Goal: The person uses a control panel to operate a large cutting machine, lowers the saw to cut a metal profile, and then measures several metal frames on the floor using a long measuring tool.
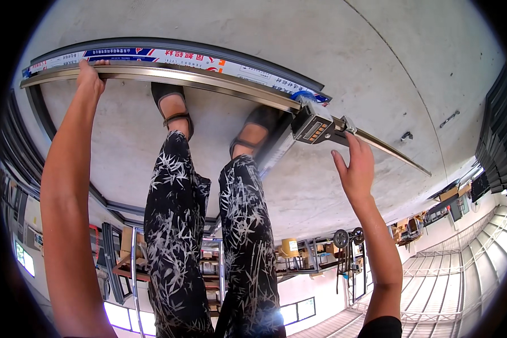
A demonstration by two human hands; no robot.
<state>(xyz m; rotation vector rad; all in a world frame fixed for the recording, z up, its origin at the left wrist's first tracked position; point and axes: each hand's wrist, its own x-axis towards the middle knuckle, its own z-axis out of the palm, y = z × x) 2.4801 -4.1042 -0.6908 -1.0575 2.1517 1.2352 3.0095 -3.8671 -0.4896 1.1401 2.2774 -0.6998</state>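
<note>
My left hand (pixel 90 76) is closed round the left end of a long bronze-coloured metal bar (pixel 191 76), its fingertips reaching over the far side. The bar lies along a grey aluminium frame (pixel 203 49) covered with printed white and blue protective film. Toward its right end sits a digital measuring head (pixel 312 124), a dark box with a small display and orange buttons, much like a large digital caliper's slider. My right hand (pixel 356 163) is beside it, fingers stretched out and thumb apart. Its fingertips are at a small metal clamp or knob (pixel 349 123) on the bar.
The frame's other grey members (pixel 127 208) run back past my legs over a concrete floor (pixel 400 45). My shoes (pixel 174 107) stand inside the frame. Small metal pieces (pixel 407 136) lie on the floor at the right. Dark stacked profiles (pixel 498 135), a yellow bucket (pixel 290 248) and shelving are around the edges.
</note>
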